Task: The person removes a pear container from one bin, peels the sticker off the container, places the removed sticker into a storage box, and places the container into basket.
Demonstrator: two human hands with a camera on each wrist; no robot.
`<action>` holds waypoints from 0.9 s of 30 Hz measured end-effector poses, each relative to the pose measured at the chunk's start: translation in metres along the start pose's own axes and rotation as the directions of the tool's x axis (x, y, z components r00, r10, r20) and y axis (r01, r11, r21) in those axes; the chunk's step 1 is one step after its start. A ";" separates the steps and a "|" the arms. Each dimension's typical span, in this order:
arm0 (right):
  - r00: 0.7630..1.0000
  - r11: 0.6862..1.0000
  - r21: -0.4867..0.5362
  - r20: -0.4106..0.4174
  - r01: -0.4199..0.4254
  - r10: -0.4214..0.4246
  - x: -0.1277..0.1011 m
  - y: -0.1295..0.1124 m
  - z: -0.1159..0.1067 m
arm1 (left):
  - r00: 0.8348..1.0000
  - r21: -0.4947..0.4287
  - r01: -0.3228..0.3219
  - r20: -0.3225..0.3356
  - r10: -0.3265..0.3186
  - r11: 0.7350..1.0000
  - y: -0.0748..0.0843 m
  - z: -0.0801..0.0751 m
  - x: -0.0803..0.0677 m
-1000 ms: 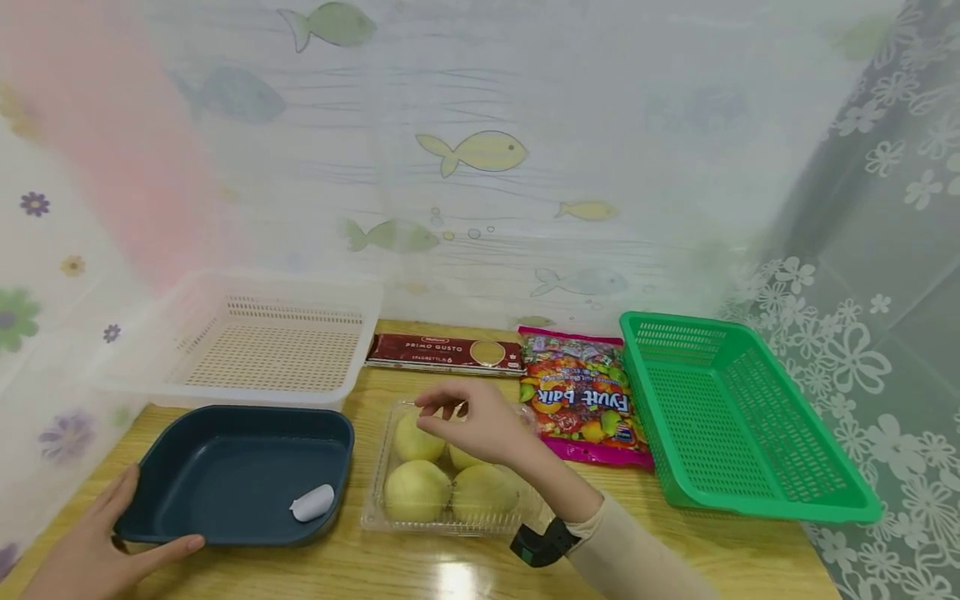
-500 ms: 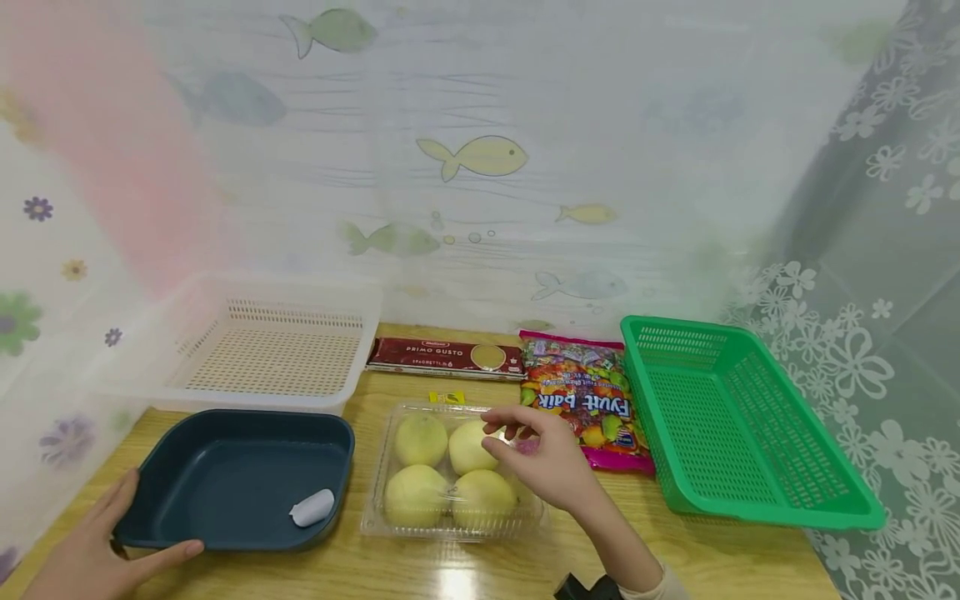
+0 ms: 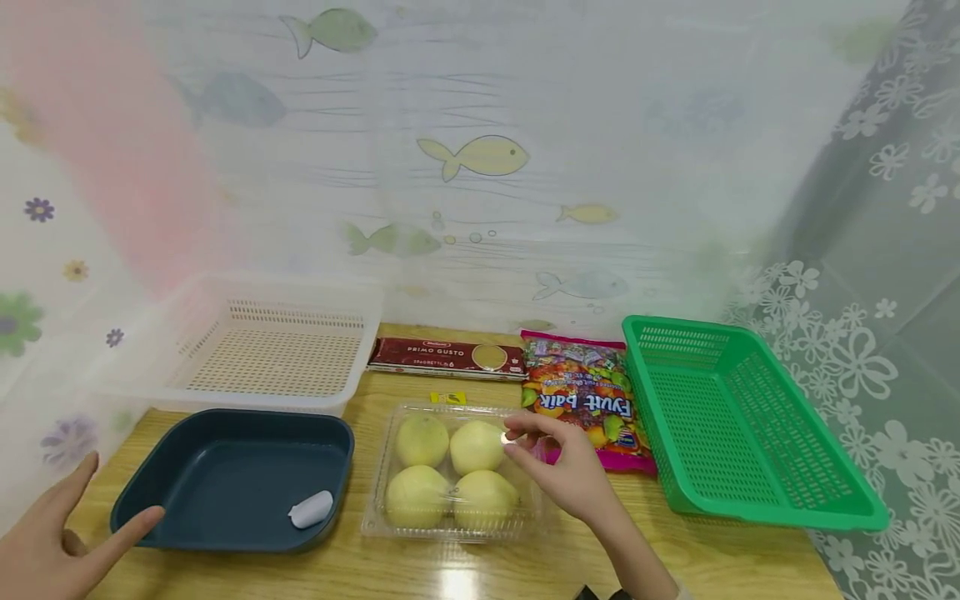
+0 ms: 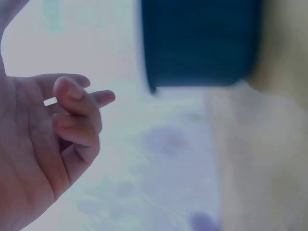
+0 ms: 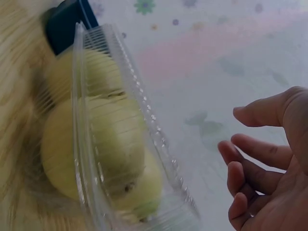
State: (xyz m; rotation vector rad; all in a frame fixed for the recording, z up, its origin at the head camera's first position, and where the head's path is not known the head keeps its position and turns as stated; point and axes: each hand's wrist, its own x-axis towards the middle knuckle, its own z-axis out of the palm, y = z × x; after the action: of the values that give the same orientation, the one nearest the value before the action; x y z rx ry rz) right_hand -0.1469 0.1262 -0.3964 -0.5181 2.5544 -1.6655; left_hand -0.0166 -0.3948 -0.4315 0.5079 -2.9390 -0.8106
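Observation:
My left hand [image 3: 71,537] is beside the left end of a dark blue basin [image 3: 232,479], fingers spread and holding nothing. In the left wrist view, a gap shows between its fingers and the basin [image 4: 199,43]. A small white roll [image 3: 311,508] lies in the basin's front right corner. My right hand [image 3: 566,471] hovers over the right side of a clear lidded box [image 3: 375,504], fingers loosely bent around nothing. Several round yellow-green fruits [image 3: 418,496] fill the box. The right wrist view shows the hand [image 5: 269,168] apart from the box's lid.
Behind the basin stands a white slotted basket [image 3: 273,358]. A red spaghetti pack [image 3: 446,357] lies at the back, with a small yellow packet [image 3: 448,398] before it. A fruit candy bag [image 3: 581,392] sits beside a green basket [image 3: 712,433]. Patterned sheeting [image 3: 480,192] hangs behind.
My right hand has moved right across the box, bringing the yellow packet into view. My left hand has let go of the basin's rim and shifted left.

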 end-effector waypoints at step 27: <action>0.972 0.989 -0.138 -0.219 0.053 -0.082 -0.045 0.053 -0.009 | 0.945 -0.110 -0.323 0.013 0.326 0.940 0.153 0.055 -0.019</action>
State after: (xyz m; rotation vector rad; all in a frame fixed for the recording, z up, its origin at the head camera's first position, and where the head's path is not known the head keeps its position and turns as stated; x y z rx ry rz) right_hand -0.1195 0.1670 -0.4460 -0.4523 2.8534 -1.6740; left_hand -0.0518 -0.2377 -0.4005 -0.0007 -2.8703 -0.9290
